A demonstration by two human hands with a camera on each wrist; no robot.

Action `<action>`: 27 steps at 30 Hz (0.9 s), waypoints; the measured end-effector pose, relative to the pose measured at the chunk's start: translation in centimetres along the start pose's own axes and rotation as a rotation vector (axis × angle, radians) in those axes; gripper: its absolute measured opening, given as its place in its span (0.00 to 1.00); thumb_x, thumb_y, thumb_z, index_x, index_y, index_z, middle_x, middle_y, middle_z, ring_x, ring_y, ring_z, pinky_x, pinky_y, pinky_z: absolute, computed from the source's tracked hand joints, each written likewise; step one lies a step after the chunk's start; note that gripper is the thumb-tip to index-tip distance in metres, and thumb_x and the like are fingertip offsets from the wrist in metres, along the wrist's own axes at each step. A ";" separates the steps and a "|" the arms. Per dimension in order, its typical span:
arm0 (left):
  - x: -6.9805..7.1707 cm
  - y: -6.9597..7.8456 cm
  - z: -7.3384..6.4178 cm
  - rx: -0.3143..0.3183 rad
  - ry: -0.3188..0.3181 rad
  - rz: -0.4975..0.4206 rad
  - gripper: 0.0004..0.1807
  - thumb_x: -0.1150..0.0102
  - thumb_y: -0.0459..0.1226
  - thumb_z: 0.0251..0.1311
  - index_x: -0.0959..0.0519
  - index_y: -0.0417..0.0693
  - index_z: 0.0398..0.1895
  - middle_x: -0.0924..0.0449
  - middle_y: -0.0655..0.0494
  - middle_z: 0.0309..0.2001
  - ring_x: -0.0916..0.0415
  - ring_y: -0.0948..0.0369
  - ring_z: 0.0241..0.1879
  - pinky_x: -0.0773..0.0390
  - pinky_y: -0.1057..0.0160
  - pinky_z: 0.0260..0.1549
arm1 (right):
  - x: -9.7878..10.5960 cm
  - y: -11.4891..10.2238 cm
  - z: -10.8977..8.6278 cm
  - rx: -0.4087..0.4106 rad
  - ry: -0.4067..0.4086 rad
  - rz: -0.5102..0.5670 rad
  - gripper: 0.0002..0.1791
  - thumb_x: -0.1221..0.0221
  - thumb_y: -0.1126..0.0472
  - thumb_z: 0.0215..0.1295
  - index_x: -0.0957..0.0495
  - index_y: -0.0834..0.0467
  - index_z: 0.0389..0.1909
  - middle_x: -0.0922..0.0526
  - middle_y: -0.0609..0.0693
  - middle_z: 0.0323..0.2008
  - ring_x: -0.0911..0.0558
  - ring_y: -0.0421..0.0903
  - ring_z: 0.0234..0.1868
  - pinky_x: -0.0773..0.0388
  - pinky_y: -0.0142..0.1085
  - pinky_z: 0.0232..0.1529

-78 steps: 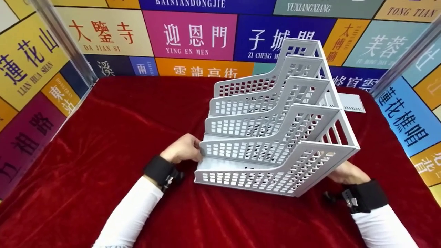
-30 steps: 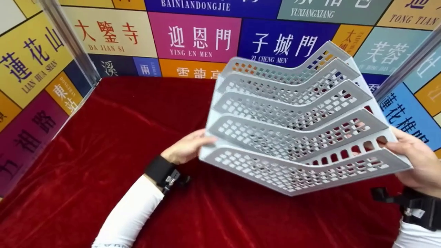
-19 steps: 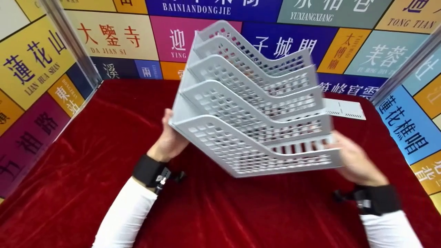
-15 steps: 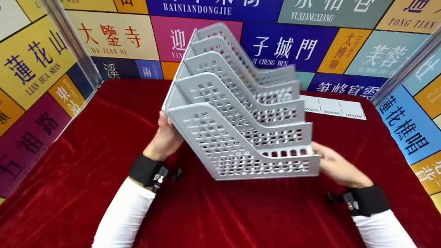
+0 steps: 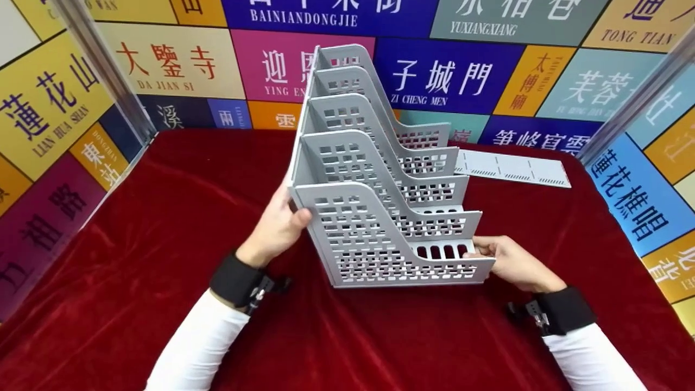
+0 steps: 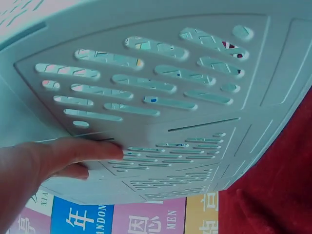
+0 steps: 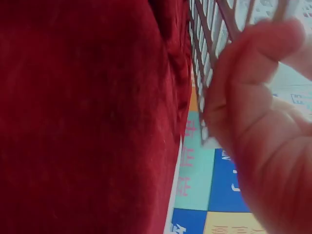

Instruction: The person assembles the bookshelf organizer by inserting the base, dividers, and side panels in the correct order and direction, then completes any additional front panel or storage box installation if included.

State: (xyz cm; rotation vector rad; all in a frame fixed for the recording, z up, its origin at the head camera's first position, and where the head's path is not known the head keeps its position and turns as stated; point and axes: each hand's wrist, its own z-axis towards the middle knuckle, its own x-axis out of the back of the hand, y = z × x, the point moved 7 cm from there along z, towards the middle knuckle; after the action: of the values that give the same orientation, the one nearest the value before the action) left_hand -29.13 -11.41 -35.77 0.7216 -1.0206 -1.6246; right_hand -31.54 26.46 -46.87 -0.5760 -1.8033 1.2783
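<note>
A light grey desktop file rack (image 5: 380, 231) with several slots and perforated dividers stands at mid-table in the head view, its tall back to the left and low front ends to the right. My left hand (image 5: 279, 222) holds the tall back's near edge, thumb on the near side panel, fingers behind. In the left wrist view, those fingers (image 6: 83, 152) lie along the slotted back panel (image 6: 141, 129). At the nearest slot's low end, my right hand (image 5: 513, 260) grips the edge. Seen from the right wrist, its fingers (image 7: 251, 63) curl at the slotted grey edge.
A flat pale grey strip (image 5: 513, 164) with hatch marks lies behind the rack at the right. Dark red velvet cloth (image 5: 163, 244) covers the table. Printed sign panels (image 5: 440, 70) and metal posts (image 5: 103, 70) border the back and sides.
The rack has been lifted and turned round, so its tall back, earlier at the right, is now at the left. Since half a second ago it has shifted slightly right and become more level.
</note>
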 end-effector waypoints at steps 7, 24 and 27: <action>-1.1 0.6 0.1 -0.073 -0.009 0.056 0.71 0.46 0.76 0.45 0.63 0.42 0.81 0.43 0.41 0.77 0.35 0.48 0.72 0.38 0.54 0.74 | 0.1 0.3 -0.2 -0.075 0.032 -0.124 0.21 0.34 0.62 0.64 0.19 0.70 0.54 0.11 0.48 0.35 0.17 0.34 0.32 0.21 0.26 0.33; -3.3 2.8 -0.2 -0.292 -0.031 0.169 0.48 0.47 0.54 0.69 0.59 0.45 0.81 0.51 0.39 0.80 0.27 0.55 0.67 0.19 0.53 0.58 | 0.3 0.2 -0.5 -0.082 0.063 -0.372 0.16 0.33 0.63 0.61 0.15 0.68 0.47 0.10 0.57 0.36 0.19 0.29 0.32 0.25 0.23 0.34; -3.3 3.7 -0.1 -0.368 -0.024 0.250 0.42 0.44 0.45 0.71 0.53 0.44 0.80 0.60 0.40 0.81 0.41 0.50 0.76 0.27 0.52 0.67 | 0.4 0.1 -0.4 -0.079 0.084 -0.445 0.18 0.32 0.61 0.61 0.15 0.69 0.48 0.10 0.57 0.38 0.18 0.30 0.35 0.23 0.23 0.37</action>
State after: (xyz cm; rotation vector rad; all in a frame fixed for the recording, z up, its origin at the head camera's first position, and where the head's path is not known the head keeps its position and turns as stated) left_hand -26.49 -8.63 -32.64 0.3143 -0.7632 -1.5452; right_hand -31.44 26.99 -46.73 -0.2433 -1.7905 0.8711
